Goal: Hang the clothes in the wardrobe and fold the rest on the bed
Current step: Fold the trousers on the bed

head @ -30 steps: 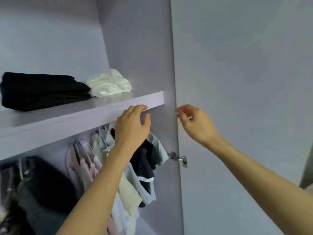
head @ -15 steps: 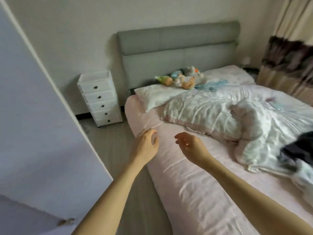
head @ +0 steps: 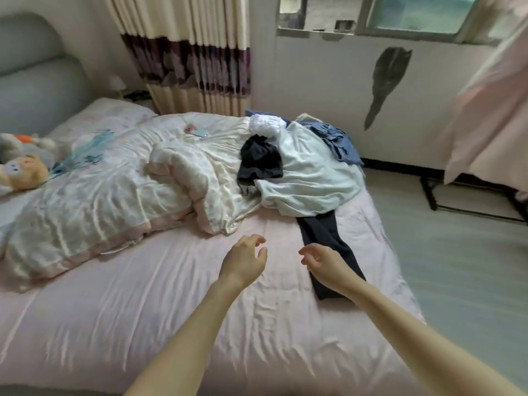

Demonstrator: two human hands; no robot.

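A heap of clothes lies on the far right part of the bed [head: 171, 310]: a pale mint garment [head: 311, 178], a black piece [head: 260, 158] on top of it, a white bundle [head: 267, 125] and blue fabric [head: 338, 141] behind. A dark navy garment [head: 323, 238] stretches from under the heap toward me. My left hand [head: 244, 262] hovers over the pink sheet, fingers loosely curled, holding nothing. Also empty, my right hand [head: 325, 262] hangs over the navy garment's near end. The wardrobe is out of view.
A crumpled white duvet [head: 120, 190] covers the bed's left half, with a phone [head: 198, 132] on it and plush toys [head: 21, 167] by the grey headboard [head: 37, 81]. Curtains [head: 194, 58] and a window wall stand behind. Grey floor [head: 457, 252] lies right, with a black metal frame [head: 468, 204].
The view swung from the wardrobe shelf and door, past the headboard side, to the clothes heap on the bed. Both hands left the wardrobe and now hover empty over the sheet.
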